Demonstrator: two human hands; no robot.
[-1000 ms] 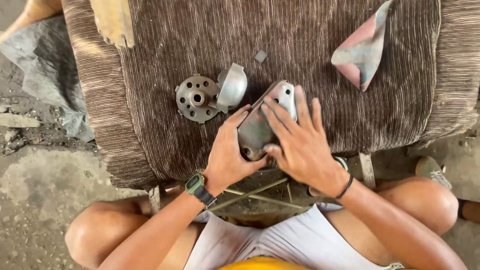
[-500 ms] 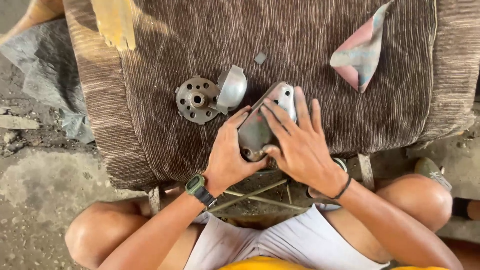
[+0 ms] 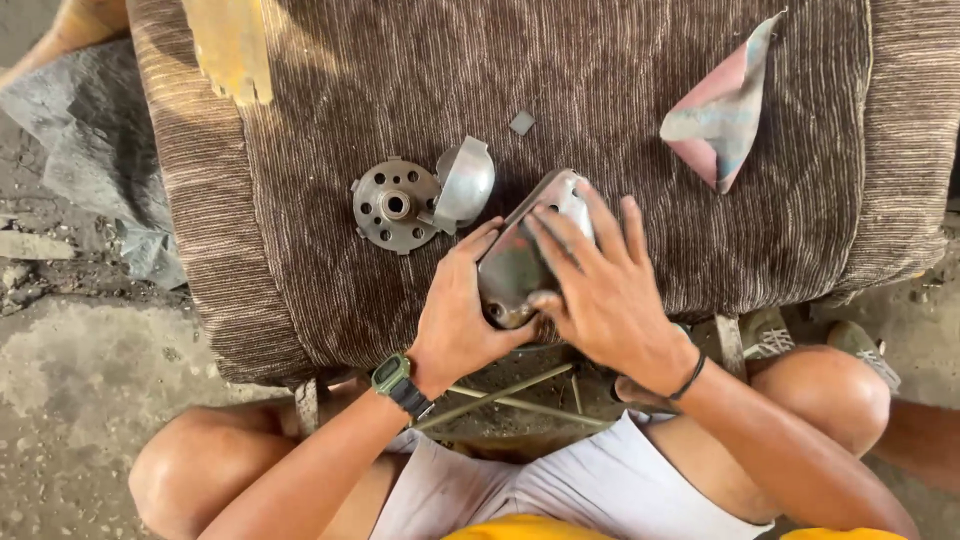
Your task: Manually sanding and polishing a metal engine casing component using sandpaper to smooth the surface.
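Observation:
A grey metal cover part rests on the brown corduroy cushion near its front edge. My left hand, with a green watch on the wrist, grips the part's lower left side. My right hand lies flat over the part's right side, fingers spread and pressed on it; whether something is under the fingers is hidden. Just left of the part lie a round perforated metal disc and a small domed metal cap.
A folded piece of worn sandpaper lies at the cushion's upper right. A tiny grey chip sits above the part. A yellowish scrap is at the top left. Dirty concrete floor and my bare knees surround the cushion.
My right hand's fingers have shifted slightly across the metal part; the left hand keeps the same grip. Nothing else has moved.

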